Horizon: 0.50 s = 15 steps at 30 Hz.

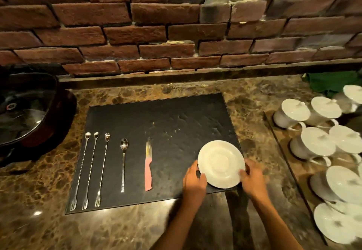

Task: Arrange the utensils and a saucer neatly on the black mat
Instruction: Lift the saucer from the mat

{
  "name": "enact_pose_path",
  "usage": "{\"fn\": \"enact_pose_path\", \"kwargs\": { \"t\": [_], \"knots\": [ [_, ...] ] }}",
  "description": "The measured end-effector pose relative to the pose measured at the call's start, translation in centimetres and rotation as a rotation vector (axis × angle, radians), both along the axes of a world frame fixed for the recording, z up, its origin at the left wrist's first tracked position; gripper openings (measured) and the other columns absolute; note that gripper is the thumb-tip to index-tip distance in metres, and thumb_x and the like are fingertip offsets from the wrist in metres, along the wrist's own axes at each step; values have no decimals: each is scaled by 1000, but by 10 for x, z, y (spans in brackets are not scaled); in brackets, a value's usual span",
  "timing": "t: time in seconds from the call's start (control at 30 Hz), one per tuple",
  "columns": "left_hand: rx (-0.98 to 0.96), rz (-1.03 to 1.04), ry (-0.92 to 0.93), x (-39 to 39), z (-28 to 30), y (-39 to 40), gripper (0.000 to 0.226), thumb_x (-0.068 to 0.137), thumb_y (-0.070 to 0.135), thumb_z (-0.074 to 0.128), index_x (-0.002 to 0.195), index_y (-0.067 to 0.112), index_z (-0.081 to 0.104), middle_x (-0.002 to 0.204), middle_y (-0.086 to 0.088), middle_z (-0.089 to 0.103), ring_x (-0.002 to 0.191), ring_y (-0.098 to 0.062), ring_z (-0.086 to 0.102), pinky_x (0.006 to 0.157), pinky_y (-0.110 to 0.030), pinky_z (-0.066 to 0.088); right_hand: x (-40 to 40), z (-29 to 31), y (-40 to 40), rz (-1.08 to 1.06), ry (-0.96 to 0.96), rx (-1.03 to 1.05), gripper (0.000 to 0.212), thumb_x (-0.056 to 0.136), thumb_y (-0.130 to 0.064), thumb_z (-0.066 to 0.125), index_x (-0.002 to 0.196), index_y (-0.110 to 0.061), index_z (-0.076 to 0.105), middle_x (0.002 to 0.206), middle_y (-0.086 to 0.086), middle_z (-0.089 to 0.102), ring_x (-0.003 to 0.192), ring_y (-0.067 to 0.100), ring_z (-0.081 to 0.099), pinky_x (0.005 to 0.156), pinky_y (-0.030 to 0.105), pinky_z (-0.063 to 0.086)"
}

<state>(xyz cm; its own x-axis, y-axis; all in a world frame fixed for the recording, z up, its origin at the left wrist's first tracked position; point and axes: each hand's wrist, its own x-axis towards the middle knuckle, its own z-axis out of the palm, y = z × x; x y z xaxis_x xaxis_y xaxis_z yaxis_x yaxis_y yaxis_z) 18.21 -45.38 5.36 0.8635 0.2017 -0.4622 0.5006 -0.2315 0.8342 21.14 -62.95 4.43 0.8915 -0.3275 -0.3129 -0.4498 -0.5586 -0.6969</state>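
A black mat (156, 116) lies on the marble counter. Along its left side three long twisted bar spoons (93, 169) with fork ends lie side by side. To their right lies a single long-handled spoon (123, 163), then a pink-handled knife (148, 171), all pointing away from me. At the mat's near right corner sits a white saucer (221, 163), tilted slightly. My left hand (194, 183) grips its left rim and my right hand (251, 179) grips its right rim.
A brick wall (176, 24) rises behind the counter. A dark pot with a glass lid (25, 110) stands at the left. Several white lidded cups (317, 144) crowd a tray at the right, close to the saucer. A green cloth (329, 83) lies at the back right.
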Motion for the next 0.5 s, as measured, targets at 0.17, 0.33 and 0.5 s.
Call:
{"fn": "enact_pose_path", "kwargs": {
  "t": [0.17,0.33,0.5],
  "knots": [
    [-117,162,45,10,-2,-14,45,93,1,57,135,18,64,133,-6,67,122,-25,62,106,-50,52,3,-11,0,-66,-6,94,39,85,1,56,123,-8,60,108,10,65,88,15,56,86,31,46],
    [-172,238,1,17,2,4,37,94,3,61,122,26,70,115,4,74,111,-17,69,97,-49,59,19,-11,19,11,-49,158,32,87,-3,56,109,-24,63,88,-16,63,80,6,61,67,16,49],
    [-101,345,7,32,2,37,38,90,1,67,117,27,72,109,9,73,108,-18,67,95,-54,58,38,-9,49,154,-143,212,31,86,-2,60,116,-9,63,97,2,67,85,14,63,74,26,49]
  ]
}}
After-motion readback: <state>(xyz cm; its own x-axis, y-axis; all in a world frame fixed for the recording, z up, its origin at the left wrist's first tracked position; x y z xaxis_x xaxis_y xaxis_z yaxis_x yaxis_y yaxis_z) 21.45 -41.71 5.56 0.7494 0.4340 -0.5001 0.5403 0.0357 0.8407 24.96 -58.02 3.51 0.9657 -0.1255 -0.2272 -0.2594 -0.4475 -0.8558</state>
